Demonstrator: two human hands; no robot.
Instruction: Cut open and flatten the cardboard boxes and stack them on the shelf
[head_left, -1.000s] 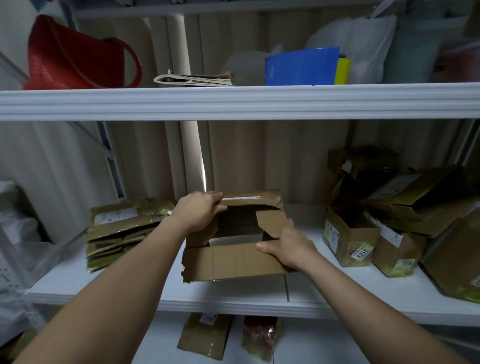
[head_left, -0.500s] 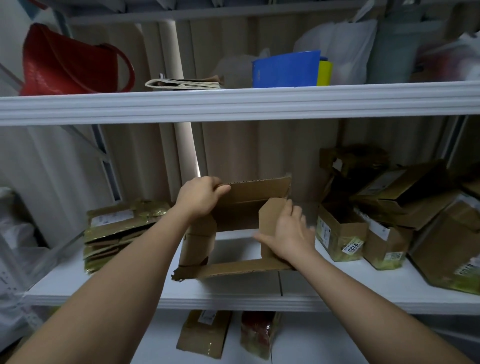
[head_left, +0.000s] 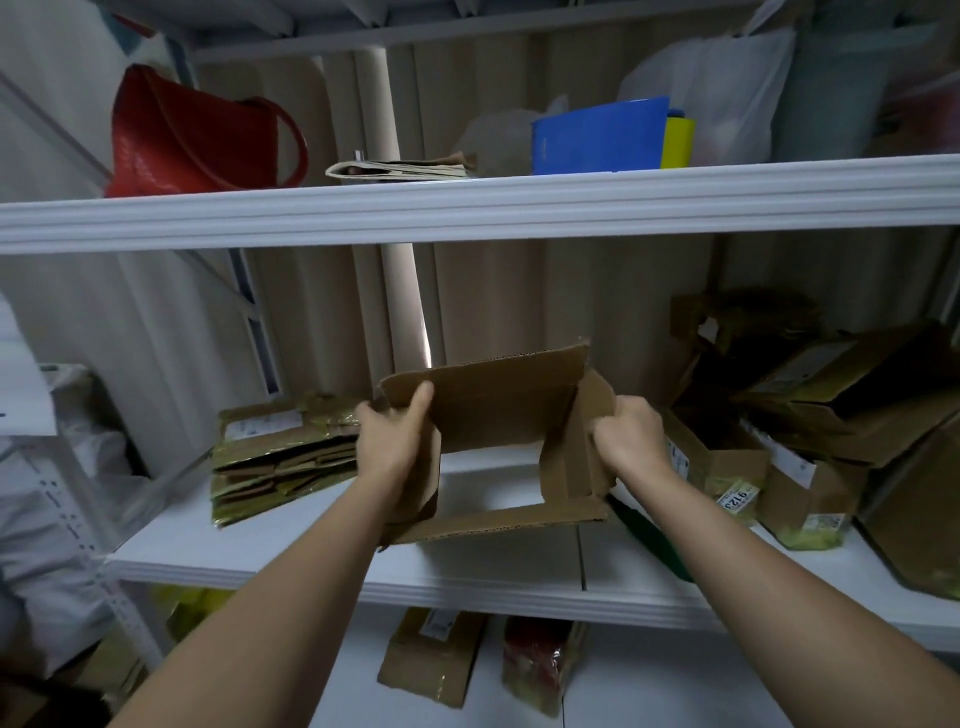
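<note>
Head view: the shelf (head_left: 311, 551) runs across the lower middle of the frame, and on it the job looks partly done. At right of centre a heap of boxes (head_left: 852, 415) sits uncut, some open-topped and leaning on each other; I judge those are all left to do. At left of centre the stack (head_left: 285, 457) of flattened cardboard lies on the shelf, so several are finished.

Between the two, at centre, I hold the box (head_left: 498, 415) just above the shelf. It is cut open at both ends, since I see the shelf through it, but it is not yet flat. My left hand (head_left: 389, 441) grips its left wall, thumb over the top edge. My right hand (head_left: 631, 436) has its fingers (head_left: 605, 434) curled on the right flap. My guess is that collapsing it and laying it on the stack come next.

Nothing lies between box and stack. On the upper shelf (head_left: 467, 208) sit a red bag (head_left: 197, 140), folded papers (head_left: 400, 169) and a blue folder (head_left: 597, 137). Two packets (head_left: 431, 654) lie below.
</note>
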